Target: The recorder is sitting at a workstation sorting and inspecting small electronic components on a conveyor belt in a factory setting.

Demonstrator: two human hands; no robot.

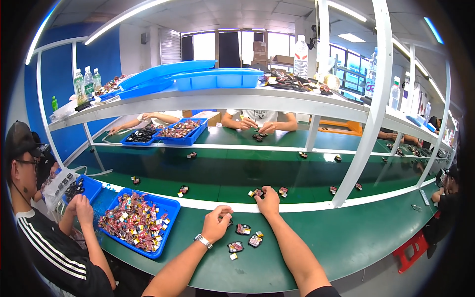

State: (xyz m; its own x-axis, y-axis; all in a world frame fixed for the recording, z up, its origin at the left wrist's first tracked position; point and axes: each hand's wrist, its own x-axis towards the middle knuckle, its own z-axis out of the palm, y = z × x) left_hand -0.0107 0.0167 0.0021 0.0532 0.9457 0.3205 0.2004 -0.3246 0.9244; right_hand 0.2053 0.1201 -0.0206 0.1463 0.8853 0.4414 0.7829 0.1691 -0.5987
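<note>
My left hand, with a watch on its wrist, hovers low over the green worktable with its fingers curled. A dark bit shows by its fingertips; whether it is held or lies beneath I cannot make out. Reaching farther forward, my right hand has its fingers closed at a small black part with a yellow-and-white tag on the green belt. Between my forearms lie several similar small parts: one reddish and black, one with a pale label, another beside a loose yellow-and-white tag.
To the left stands a blue tray heaped with reddish packets, next to a seated co-worker. More parts sit along the belt. A white post and a shelf cross in front. Another person works opposite.
</note>
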